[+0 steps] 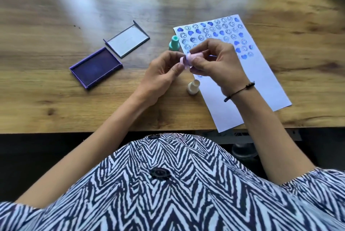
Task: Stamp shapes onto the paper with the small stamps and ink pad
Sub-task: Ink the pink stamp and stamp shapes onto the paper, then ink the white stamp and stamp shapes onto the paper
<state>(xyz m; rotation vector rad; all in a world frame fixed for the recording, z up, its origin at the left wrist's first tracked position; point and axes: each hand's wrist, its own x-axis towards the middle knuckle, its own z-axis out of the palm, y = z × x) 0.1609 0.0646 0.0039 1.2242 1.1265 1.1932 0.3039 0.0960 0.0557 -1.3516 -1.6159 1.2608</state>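
Two stamps [174, 43] [193, 86] flank busy hands [190, 62].

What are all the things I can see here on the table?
Table: one, brown wood, under everything.
Paper: one, white, on the right, its top half full of blue stamped faces and blobs.
Ink pad: one, purple, open, left of the hands.
Lid: one, grey inside, lying open just beyond the ink pad.
Green stamp: one, mint green, standing at the paper's left edge.
Cream stamp: one, cream, standing at the paper's left edge, nearer the person.
Pink stamp: one, pale pink, held between both hands.
Bracelet: one, dark, on the right wrist.
Shirt: one, black-and-white zigzag.
Left hand: one.
Right hand: one.
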